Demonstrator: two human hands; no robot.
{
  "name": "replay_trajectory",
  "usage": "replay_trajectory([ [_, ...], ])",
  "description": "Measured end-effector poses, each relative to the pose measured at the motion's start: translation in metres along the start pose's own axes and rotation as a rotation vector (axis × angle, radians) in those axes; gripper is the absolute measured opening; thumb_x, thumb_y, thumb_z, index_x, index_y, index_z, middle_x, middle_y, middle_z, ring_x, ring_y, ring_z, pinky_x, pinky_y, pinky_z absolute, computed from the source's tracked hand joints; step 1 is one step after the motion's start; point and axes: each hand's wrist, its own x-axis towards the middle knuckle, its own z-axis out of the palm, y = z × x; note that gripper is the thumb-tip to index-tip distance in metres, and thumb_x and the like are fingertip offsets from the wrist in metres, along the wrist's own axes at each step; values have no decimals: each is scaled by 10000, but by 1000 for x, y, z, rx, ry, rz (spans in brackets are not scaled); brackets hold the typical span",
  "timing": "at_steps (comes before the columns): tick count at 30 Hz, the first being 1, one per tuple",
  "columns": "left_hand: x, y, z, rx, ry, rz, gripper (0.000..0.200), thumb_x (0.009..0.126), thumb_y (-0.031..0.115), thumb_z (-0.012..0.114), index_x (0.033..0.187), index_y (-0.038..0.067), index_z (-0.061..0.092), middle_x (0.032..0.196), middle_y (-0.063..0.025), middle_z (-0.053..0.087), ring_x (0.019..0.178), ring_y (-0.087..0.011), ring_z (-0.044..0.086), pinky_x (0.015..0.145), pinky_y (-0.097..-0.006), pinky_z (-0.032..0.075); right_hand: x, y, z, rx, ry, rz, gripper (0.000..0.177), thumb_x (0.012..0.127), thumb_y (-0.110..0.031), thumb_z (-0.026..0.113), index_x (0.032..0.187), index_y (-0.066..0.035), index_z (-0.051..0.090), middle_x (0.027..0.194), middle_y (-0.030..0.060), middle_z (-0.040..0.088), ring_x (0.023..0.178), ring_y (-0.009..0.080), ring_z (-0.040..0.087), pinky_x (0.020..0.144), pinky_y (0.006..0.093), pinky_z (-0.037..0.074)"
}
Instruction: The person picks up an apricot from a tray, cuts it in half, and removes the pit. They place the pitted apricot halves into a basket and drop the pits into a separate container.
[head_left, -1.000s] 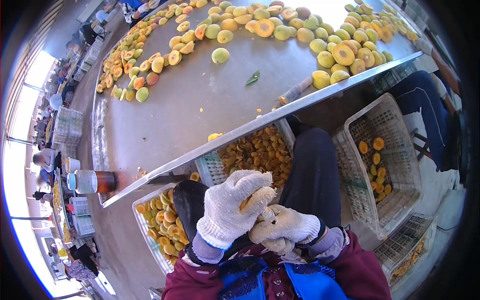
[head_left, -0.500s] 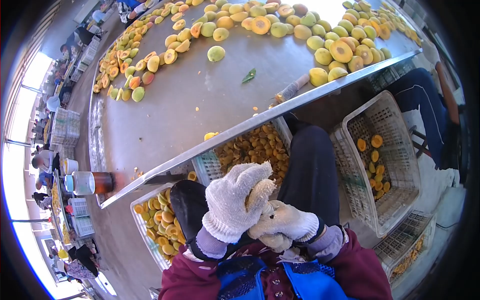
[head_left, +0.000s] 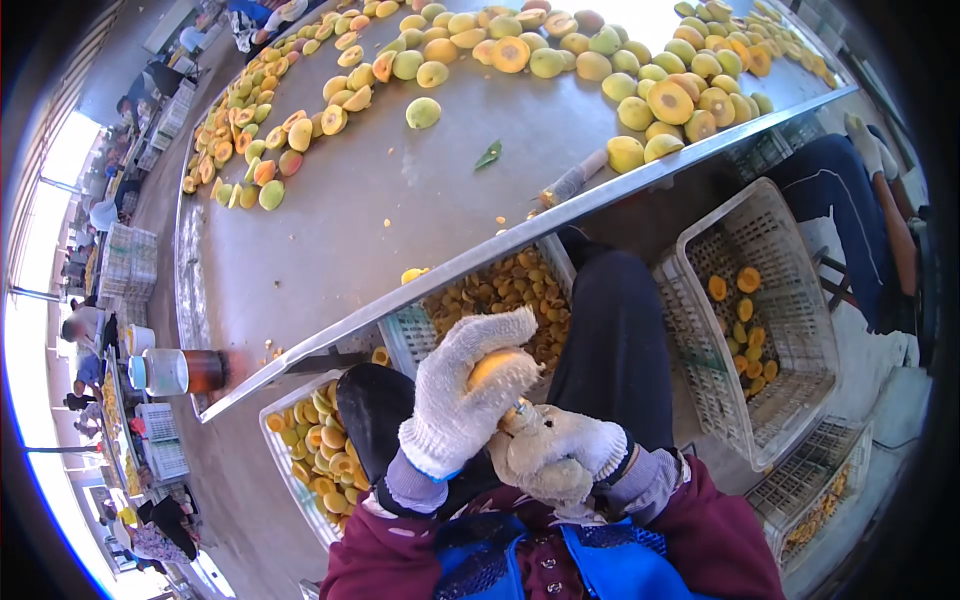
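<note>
While the left hand (head_left: 470, 395), half-curled, holds one fruit (head_left: 494, 368) (likely soft, bruisable; best cradled by its sides), the right hand (head_left: 556, 452) tightly grips a mostly hidden implement (head_left: 518, 408).

a metal table (head_left: 330, 220) carries yellow-green fruit (head_left: 669, 101), some halved, one green leaf (head_left: 488, 155) and a stick-like object (head_left: 574, 180)

Strong daylight enters through window openings (head_left: 35, 390) at the left, burnt out to white, and another white glare wipes out part of the far side of the table (head_left: 330, 230). Dim shadow lies beneath its near edge, though the left hand (head_left: 438, 405) and right hand (head_left: 572, 448) look well lit and fairly sharp. Straight lines bow, black closes in the corners, and distant people (head_left: 90, 325) look soft.
</note>
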Motion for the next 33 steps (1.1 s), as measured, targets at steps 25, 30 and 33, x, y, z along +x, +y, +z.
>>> replay_trajectory([
  [25,-25,-2,19,-949,303,-464,608,894,574,568,1120,11,609,911,-184,668,741,-287,671,671,-397,585,1,2,1,56,-108,168,243,787,-196,749,933,-37,636,826,26,617,698,113,588,634,242,481],
  [30,-20,-19,8,-1720,-85,-293,485,932,529,542,1023,59,617,883,-101,622,751,-214,640,633,-326,547,14,29,-12,58,-173,-37,252,740,-158,752,854,1,592,663,92,577,512,199,546,461,331,431],
  [33,-27,-15,1,-1327,222,-384,505,940,542,520,1078,61,590,871,-92,621,710,-207,627,588,-313,527,11,14,1,-153,-167,-137,240,718,-140,761,833,-12,594,660,113,582,532,236,559,480,364,437],
])
